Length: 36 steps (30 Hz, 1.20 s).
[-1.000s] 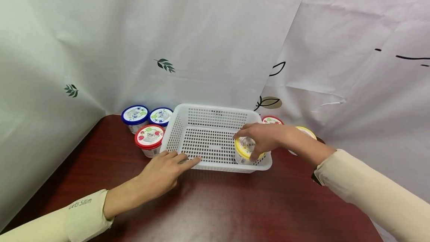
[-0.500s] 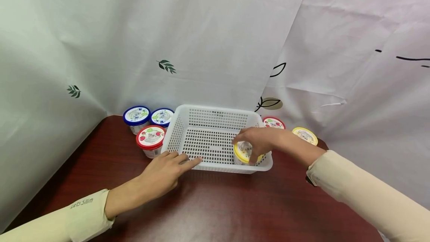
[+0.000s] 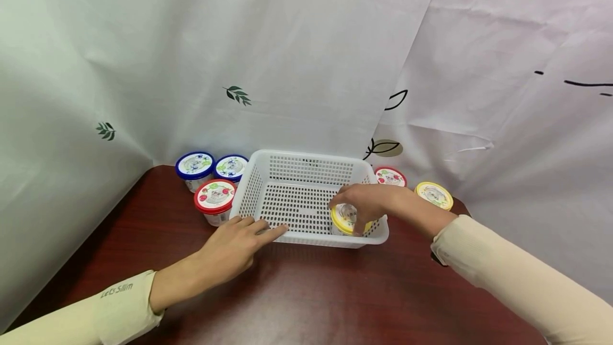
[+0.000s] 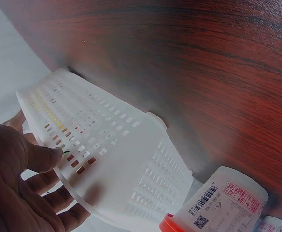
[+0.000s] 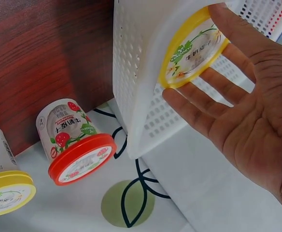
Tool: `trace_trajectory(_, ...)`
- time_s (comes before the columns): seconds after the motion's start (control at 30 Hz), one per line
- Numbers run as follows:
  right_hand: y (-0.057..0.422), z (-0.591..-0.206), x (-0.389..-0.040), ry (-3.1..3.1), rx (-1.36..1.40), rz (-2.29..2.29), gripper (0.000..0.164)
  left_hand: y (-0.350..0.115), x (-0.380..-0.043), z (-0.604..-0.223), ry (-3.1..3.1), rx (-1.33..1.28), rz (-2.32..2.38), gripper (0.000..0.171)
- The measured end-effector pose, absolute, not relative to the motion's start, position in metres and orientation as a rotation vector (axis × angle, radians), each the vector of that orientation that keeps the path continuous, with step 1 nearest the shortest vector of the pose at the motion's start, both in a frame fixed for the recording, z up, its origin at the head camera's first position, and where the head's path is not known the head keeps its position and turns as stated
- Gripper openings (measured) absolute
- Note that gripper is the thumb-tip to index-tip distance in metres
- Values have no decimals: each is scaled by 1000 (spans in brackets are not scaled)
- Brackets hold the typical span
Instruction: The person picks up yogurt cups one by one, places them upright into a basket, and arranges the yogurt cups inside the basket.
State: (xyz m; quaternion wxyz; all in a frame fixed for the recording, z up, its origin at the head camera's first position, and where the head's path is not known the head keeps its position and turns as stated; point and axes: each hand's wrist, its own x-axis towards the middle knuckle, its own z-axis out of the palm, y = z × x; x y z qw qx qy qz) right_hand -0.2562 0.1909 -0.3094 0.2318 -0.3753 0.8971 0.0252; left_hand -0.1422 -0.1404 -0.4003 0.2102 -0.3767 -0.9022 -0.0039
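In the head view, a white plastic basket (image 3: 306, 237) with slotted walls stands on the table. My left hand (image 3: 234, 249) holds its near rim at the left; the left wrist view has the thumb outside and the fingers over the inner side. My right hand (image 3: 366, 204) reaches into the right end of the basket. Its thumb and fingertips span the lid of a tub with a yellow lid (image 5: 194, 48), a milk-pudding-like cup with a printed lid. That tub sits upright at the basket's near right corner. The hand partly covers it in the head view.
Left of the basket stand two blue-lidded tubs (image 3: 195, 165) and a red-lidded tub (image 3: 215, 196). Another red-lidded tub (image 5: 78, 140) and a second yellow-lidded tub (image 3: 434, 196) stand to its right. A white printed curtain (image 3: 306, 68) hangs behind the table (image 3: 325, 297).
My right hand and the yellow-lidded tub have shifted slightly left and down within the basket. The view has tilted a little. My left hand keeps its place on the rim.
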Motion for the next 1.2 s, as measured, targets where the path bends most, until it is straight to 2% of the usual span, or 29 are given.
trace_trajectory(0.4, 192, -307, -255, 2455, -1010, 56, 85, -140, -141, -399, -2518, -1045, -17, 76)
trace_trajectory(0.83, 197, -303, -260, 2492, -956, 55, 97, -140, -141, -399, -2518, -1046, -13, 76)
trace_trajectory(1.2, 206, -292, -266, 2515, -850, 64, 97, -140, -142, -401, -2494, -1049, -23, 77)
